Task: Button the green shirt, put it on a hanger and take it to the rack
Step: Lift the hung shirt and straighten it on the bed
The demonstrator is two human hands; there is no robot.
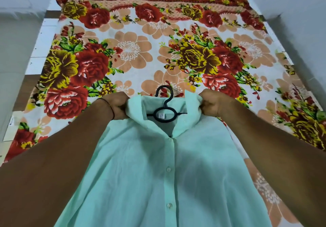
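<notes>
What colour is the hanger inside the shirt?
Black. The hanger shows best in the head view, at the shirt's collar.

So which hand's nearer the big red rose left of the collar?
Left. The left hand grips the shirt just right of the rose; the right hand grips the shirt's far side, beyond the hanger.

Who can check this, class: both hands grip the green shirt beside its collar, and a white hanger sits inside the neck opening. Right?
Not quite. The head view shows the hanger is black, not white. The rest holds: the left hand and right hand grip the green shirt beside its collar, with the hanger inside the neck opening.
</notes>
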